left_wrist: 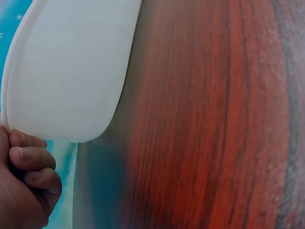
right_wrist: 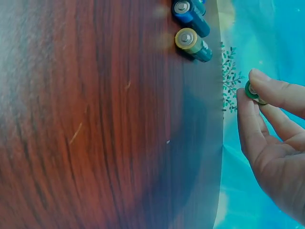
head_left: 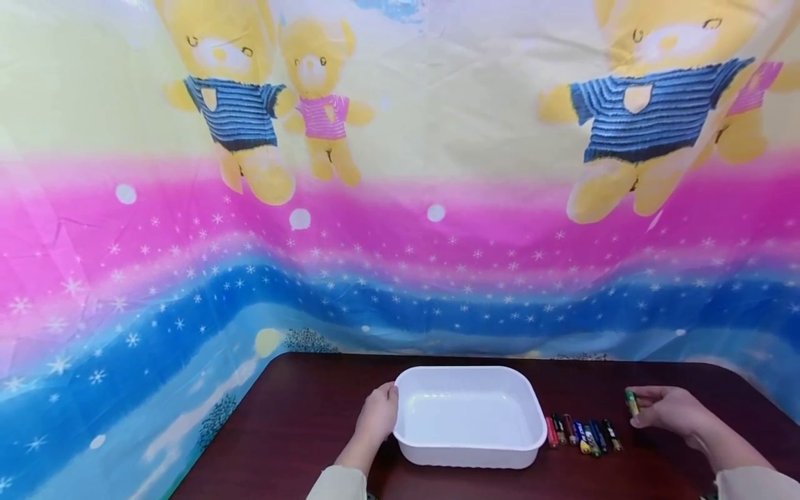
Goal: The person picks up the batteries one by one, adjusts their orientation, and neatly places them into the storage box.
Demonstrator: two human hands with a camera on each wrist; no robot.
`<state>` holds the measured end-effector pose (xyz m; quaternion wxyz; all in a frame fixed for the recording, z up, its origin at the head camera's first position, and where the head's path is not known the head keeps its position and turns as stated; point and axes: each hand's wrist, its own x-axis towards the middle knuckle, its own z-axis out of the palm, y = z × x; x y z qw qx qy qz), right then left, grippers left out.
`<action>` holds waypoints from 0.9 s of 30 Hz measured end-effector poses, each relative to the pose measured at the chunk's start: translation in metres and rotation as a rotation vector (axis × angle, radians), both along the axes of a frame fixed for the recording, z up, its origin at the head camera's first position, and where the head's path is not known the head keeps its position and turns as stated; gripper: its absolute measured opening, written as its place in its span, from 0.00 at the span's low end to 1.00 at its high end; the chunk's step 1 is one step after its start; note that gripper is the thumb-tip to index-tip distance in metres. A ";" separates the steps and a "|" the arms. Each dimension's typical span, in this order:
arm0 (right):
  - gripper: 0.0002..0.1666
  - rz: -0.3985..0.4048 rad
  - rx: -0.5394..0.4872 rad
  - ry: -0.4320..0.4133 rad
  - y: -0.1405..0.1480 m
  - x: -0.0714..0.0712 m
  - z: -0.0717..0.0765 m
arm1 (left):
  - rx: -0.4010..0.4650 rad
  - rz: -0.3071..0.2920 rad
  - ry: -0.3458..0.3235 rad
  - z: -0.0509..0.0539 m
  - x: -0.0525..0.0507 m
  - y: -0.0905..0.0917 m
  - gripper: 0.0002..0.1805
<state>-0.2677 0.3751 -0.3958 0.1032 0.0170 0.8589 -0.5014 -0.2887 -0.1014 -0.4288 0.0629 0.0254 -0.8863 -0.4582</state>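
A white plastic tray (head_left: pixel 471 456) with rounded corners stands near the middle of the table. My left hand (head_left: pixel 378 411) grips its left edge, thumb at the rim; curled fingers (left_wrist: pixel 35 160) show beside the tray wall (left_wrist: pixel 71 71) in the left wrist view. To the right of the tray, several batteries (head_left: pixel 593 439) of mixed colours lie side by side in a loose row. Past the right end of that row, my right hand (head_left: pixel 678 414) pinches a green battery (head_left: pixel 632 401) between thumb and fingers. Its round end (right_wrist: pixel 252 89) shows in the right wrist view, held above the table.
The dark red wooden table (head_left: pixel 300 423) has rounded back corners. Behind it hangs a colourful cloth (head_left: pixel 400 278) printed with bears and snowflakes. Two batteries nearest my right hand, one gold-ended battery (right_wrist: pixel 190 43) and one blue battery (right_wrist: pixel 191 18), show clearly in the right wrist view.
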 end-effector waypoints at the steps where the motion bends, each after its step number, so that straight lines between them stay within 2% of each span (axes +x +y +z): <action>1: 0.40 -0.003 -0.009 -0.006 0.000 0.000 0.000 | -0.001 0.000 -0.003 0.000 0.000 0.000 0.20; 10: 0.42 -0.014 -0.023 -0.017 -0.003 -0.001 0.004 | -0.049 -0.004 0.015 -0.003 -0.005 0.000 0.20; 20: 0.42 -0.020 -0.035 -0.013 -0.014 -0.002 0.009 | -0.037 0.004 0.017 -0.002 -0.003 -0.002 0.19; 27: 0.41 -0.011 -0.034 0.012 -0.019 -0.006 0.010 | -0.036 -0.015 0.025 -0.001 -0.003 0.001 0.19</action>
